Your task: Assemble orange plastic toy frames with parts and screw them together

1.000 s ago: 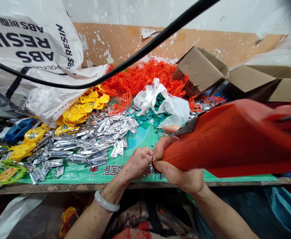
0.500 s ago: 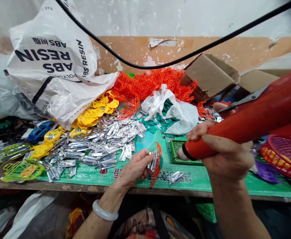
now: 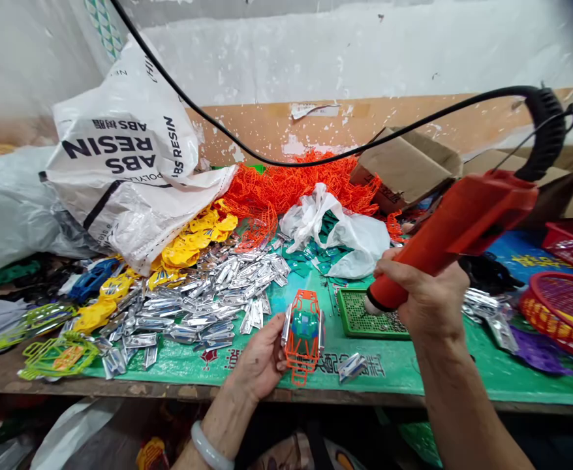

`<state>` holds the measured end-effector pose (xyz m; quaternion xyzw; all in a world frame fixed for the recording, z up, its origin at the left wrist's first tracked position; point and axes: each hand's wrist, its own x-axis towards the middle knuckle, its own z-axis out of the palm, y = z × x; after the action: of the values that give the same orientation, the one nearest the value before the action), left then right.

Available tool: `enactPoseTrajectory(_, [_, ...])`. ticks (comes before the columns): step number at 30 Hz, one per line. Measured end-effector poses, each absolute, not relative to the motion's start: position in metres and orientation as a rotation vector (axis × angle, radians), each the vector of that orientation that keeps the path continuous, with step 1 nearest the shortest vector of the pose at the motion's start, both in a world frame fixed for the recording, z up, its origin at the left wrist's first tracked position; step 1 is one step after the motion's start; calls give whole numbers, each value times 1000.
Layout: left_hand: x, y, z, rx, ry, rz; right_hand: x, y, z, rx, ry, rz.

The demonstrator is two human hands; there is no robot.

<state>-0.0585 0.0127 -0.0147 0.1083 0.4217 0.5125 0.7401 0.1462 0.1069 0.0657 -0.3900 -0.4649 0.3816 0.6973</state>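
The green tray [image 3: 404,335] holds small bits, the tip of the red tool [image 3: 443,241] at it — the right hand [image 3: 436,297] is clamped round the tool. The left hand [image 3: 262,356] pinches the orange frame [image 3: 304,346] left of the tray. The white bag [image 3: 365,232] holds green pieces [image 3: 329,222].

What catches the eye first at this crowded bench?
Probably the big red power tool in the right hand, its tip over a green tray. The left hand holds an orange frame with a green centre. Behind, a tangled orange heap lies against the wall.
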Motion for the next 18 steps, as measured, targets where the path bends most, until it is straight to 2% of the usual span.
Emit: enactPoseTrajectory(18, [-54,4,-7,53,833,1230,165,122,72,-949,-951,668])
